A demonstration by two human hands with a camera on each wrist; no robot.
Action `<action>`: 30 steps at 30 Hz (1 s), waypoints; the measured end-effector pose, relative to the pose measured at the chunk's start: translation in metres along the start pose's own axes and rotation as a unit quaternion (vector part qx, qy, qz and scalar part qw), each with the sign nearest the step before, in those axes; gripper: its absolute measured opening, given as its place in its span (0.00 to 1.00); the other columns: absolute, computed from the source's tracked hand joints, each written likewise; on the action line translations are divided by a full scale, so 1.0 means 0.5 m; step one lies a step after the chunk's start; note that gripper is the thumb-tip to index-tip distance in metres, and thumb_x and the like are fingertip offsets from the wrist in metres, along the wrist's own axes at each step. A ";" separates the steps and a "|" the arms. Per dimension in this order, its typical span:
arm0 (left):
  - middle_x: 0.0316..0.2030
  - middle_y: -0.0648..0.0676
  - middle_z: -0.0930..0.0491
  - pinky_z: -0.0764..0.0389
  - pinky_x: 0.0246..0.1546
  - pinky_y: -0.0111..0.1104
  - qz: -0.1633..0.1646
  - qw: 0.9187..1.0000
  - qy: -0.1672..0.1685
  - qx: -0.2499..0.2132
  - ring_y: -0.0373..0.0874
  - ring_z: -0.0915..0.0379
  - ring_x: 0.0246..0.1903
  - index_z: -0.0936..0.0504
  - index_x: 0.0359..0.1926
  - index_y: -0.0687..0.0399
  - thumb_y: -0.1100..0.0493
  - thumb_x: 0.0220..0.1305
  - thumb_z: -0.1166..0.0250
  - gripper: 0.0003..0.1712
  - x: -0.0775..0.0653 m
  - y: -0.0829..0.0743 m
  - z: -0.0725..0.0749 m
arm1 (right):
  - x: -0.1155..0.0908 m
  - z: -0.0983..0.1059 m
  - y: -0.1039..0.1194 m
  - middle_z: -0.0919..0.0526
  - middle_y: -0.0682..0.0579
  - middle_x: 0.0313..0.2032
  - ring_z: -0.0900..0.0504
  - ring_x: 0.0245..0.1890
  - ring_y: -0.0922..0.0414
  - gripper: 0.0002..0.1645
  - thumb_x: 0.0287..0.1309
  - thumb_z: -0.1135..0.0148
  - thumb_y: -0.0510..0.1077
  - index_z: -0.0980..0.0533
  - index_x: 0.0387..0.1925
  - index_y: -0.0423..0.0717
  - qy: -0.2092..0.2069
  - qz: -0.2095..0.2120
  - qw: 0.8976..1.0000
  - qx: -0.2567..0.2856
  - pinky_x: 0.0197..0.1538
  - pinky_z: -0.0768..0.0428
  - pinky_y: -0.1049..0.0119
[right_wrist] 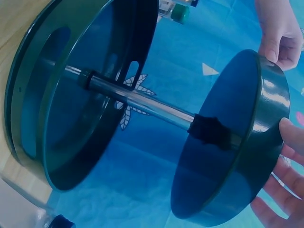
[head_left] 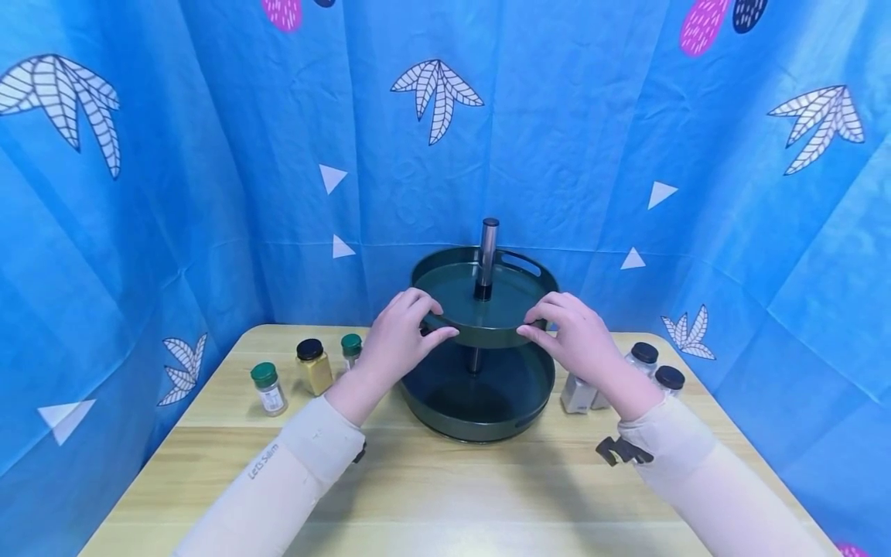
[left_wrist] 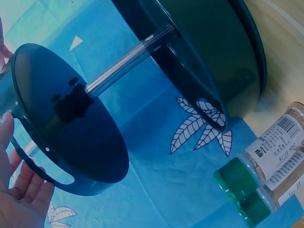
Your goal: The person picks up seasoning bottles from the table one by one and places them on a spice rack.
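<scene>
A dark green two-tier round tray stand is at the middle of the table, with a metal pole through both tiers. My left hand (head_left: 404, 329) pinches the front left rim of the upper tray (head_left: 480, 337); in the left wrist view its fingers (left_wrist: 33, 187) are at the handle slot. At the front right, my right hand (head_left: 574, 333) holds the same rim between thumb and fingers. Under the upper tray, a black collar (left_wrist: 75, 102) with small knobs surrounds the pole (left_wrist: 128, 61). The deeper lower tray (head_left: 480, 430) rests on the table.
Left of the stand are a green-capped jar (head_left: 270, 391), a black-capped yellow jar (head_left: 316, 367) and another green-capped jar (head_left: 351, 348), partly hidden by my arm. Several jars, including a black-capped one (head_left: 643, 356), stand right. A blue curtain (head_left: 445, 178) hangs behind the table (head_left: 445, 503).
</scene>
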State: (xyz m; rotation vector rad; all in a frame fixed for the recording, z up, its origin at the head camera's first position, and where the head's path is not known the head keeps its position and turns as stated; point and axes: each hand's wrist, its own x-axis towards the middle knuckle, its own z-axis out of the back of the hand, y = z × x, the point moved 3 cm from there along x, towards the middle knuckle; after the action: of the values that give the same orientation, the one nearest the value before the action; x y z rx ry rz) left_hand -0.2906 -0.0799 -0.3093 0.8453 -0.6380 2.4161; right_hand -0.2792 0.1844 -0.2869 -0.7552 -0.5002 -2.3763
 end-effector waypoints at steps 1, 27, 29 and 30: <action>0.43 0.50 0.22 0.18 0.45 0.36 -0.001 1.000 -0.001 -0.001 0.45 0.25 0.44 0.18 0.44 0.51 0.44 0.55 0.24 0.22 0.000 0.000 0.000 | 0.001 0.000 0.000 0.18 0.52 0.36 0.23 0.39 0.53 0.10 0.53 0.24 0.46 0.15 0.36 0.49 0.001 0.000 1.000 -0.002 0.38 0.20 0.58; 0.47 0.52 0.21 0.18 0.48 0.38 -0.033 0.999 -0.018 -0.003 0.47 0.24 0.48 0.17 0.47 0.52 0.47 0.56 0.24 0.22 0.001 -0.004 0.014 | 0.009 0.003 -0.002 0.18 0.52 0.36 0.23 0.39 0.52 0.09 0.54 0.24 0.46 0.15 0.37 0.49 0.024 -0.013 1.000 0.003 0.39 0.21 0.58; 0.48 0.52 0.21 0.17 0.48 0.38 -0.033 0.999 -0.021 0.000 0.47 0.24 0.49 0.17 0.48 0.51 0.46 0.56 0.24 0.23 -0.001 -0.004 0.015 | 0.009 0.002 -0.003 0.18 0.52 0.36 0.23 0.39 0.53 0.09 0.54 0.24 0.46 0.15 0.37 0.49 0.024 -0.014 1.000 0.003 0.39 0.21 0.58; 0.48 0.52 0.21 0.17 0.48 0.38 -0.034 0.999 -0.023 0.003 0.47 0.24 0.49 0.17 0.48 0.51 0.46 0.56 0.25 0.23 -0.003 -0.003 0.017 | 0.009 0.002 -0.003 0.18 0.52 0.36 0.23 0.39 0.53 0.10 0.54 0.24 0.46 0.15 0.37 0.49 0.024 -0.014 1.000 0.002 0.39 0.20 0.58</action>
State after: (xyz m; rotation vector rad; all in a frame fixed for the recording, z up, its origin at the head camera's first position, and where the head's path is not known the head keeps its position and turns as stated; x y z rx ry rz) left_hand -0.2851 -0.0838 -0.3041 0.9127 -0.6112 2.3450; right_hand -0.2828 0.1840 -0.2837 -0.6908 -0.4987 -2.4128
